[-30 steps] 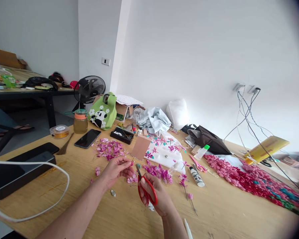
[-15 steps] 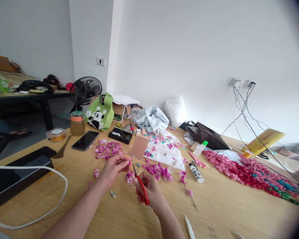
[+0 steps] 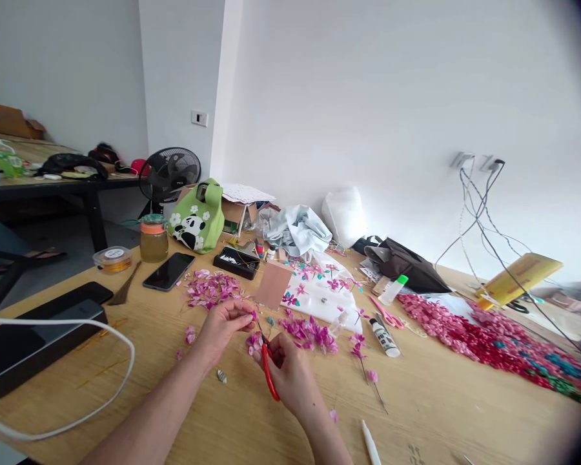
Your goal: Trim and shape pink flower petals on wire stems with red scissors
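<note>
Scissors (image 3: 270, 374) are gripped by the right hand (image 3: 291, 373) near a pink piece (image 3: 254, 316), apparently a bloom, pinched by the left hand (image 3: 224, 327) above the counter (image 3: 445, 407); flowers (image 3: 357, 349) are already stemmed, while petals (image 3: 210, 289) are heaped unused.

- Fan (image 3: 170, 174), L part of frame, above mid-ht.: brand on hub, "TCL", sm. but legible.
- Tabletop (image 3: 445, 407), btm. edge, R of ctr.: handwritten marks (image 3: 415, 452), approx. two rows; upper resembles "99", lower unclear.
- White bottle (image 3: 385, 338) w/ dk. cap, R of ctr.: label w/ dk. print, too sm. to read.
- Clear tub (image 3: 104, 265), L side: round white label (image 3: 115, 252) on lid; print illeg.
- Paper sheets (image 3: 246, 192), L of ctr., atop cardboard box (image 3: 233, 214): tiny marks, illeg.
- Yellow item (image 3: 520, 279), far R: faint reddish lettering, illeg.
</note>
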A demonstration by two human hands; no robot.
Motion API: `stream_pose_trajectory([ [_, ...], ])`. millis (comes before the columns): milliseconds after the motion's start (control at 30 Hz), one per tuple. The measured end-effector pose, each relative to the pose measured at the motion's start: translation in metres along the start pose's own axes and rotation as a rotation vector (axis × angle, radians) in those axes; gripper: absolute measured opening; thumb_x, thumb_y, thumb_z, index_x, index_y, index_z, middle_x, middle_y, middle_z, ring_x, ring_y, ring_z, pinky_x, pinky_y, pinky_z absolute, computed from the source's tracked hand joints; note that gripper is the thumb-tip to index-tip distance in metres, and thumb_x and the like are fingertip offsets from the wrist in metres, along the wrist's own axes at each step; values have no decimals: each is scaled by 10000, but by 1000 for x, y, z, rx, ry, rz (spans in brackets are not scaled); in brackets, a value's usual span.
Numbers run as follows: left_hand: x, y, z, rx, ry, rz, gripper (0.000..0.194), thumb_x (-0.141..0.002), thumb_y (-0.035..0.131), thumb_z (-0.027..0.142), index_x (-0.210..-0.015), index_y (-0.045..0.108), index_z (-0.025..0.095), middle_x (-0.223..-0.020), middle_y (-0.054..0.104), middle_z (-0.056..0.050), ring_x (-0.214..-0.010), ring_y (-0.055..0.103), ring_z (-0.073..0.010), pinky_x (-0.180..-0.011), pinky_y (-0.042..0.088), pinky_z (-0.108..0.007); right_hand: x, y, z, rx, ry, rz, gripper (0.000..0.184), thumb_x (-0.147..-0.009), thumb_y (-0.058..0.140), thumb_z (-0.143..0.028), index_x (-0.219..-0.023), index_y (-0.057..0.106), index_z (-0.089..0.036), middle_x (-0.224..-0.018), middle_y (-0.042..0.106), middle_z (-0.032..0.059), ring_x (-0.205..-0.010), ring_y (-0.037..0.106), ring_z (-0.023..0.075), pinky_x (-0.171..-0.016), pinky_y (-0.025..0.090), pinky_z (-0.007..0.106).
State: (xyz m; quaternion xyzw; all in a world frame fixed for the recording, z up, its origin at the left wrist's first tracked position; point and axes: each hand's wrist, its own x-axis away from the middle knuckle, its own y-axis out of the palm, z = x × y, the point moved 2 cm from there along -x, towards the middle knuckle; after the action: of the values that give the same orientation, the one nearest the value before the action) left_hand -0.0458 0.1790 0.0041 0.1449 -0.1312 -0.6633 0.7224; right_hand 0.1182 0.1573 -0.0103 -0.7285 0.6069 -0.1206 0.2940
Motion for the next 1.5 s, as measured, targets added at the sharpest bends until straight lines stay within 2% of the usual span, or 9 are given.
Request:
stream_pose_trajectory([
  [300,-1,-1,-2,-66,-10,12,288,-575,750,199,-842,677,121,-669,710,-23,-616,647,-138,-632,521,-251,-1,-9,-3,107,-34,6,322,-811,587,-433,-659,438,-192,-552,476,-32,-494,398,110,-466,256,203],
  [500,0,-1,-4,-105,-28,23,228,-573,738,202,-778,687,117,-665,710,-27,-611,651,-146,-632,534,-265,0,-8,-2,222,-62,5,222,-817,557,-329,-686,437,-196,-556,502,-32,-483,417,113,-480,254,204],
  [967,-1,-1,-5,-90,-88,41,205,-570,753,233,-726,673,125,-633,702,-23,-569,653,-152,-610,546,-276,-1,-4,3,363,-107,2,235,-836,528,-353,-694,410,-208,-579,522,-19,-499,423,129,-489,220,215],
  [1500,-1,-1,-7,-82,-122,89,174,-558,773,202,-668,661,125,-615,691,-26,-534,649,-150,-587,544,-274,0,-2,3,589,-221,40,138,-841,534,-232,-727,466,-192,-603,605,14,-517,565,165,-477,185,222],
])
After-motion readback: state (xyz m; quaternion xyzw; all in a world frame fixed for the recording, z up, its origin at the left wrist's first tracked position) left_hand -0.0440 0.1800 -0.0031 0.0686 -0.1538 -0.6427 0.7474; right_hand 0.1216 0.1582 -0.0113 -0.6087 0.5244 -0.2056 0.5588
